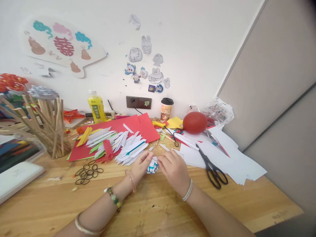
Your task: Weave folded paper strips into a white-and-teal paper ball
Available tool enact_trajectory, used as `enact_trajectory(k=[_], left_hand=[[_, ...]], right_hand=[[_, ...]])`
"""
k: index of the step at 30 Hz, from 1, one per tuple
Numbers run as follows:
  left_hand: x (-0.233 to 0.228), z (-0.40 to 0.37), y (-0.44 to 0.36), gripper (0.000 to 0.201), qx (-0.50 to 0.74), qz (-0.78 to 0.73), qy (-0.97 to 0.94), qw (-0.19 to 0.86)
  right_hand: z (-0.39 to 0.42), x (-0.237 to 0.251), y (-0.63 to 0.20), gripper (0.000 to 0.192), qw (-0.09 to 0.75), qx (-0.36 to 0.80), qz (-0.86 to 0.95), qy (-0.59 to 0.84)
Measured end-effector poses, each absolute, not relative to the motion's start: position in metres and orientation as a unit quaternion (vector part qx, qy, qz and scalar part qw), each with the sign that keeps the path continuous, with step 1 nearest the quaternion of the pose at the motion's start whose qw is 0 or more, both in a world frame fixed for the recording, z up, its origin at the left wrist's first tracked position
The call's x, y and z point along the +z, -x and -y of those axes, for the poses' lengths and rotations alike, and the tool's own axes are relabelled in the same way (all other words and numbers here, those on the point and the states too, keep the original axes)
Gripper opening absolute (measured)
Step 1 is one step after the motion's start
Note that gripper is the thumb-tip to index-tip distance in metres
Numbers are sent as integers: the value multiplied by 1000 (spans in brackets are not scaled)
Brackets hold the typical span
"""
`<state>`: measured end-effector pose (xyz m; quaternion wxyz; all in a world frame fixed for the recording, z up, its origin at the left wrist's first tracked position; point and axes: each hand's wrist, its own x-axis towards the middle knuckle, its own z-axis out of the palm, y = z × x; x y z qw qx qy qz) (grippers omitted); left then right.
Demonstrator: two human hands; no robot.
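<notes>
Between my two hands, just above the wooden table, is a small white and blue folded-paper piece (152, 166) made of many pointed layers. My left hand (141, 167) grips it from the left, thumb and fingers closed on its side. On the other side my right hand (174, 167) has its fingertips pinched together at the paper's edge; part of the piece is hidden behind them. Right behind the hands lies a pile of folded white paper strips (132, 148), with some green and blue ones among them. A red folded paper strip (108, 149) rests at the pile's left.
Black scissors (212, 168) lie on the right near white paper sheets (237, 161). Black rubber bands (86, 172) are spread at left, before wooden sticks (55, 131) in a clear container. A yellow bottle (96, 107), a lidded cup (166, 110) and a red balloon (195, 122) stand behind.
</notes>
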<state>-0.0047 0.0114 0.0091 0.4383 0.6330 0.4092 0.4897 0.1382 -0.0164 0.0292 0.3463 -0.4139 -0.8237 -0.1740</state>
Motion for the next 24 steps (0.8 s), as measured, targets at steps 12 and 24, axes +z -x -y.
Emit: enact_trajectory(k=[12, 24], left_hand=[[11, -9, 6, 26, 482, -383, -651, 443], [15, -7, 7, 30, 478, -372, -664, 438]], right_hand=[[19, 32, -138, 21, 362, -146, 828, 403], [17, 29, -138, 9, 443, 50, 786, 428]])
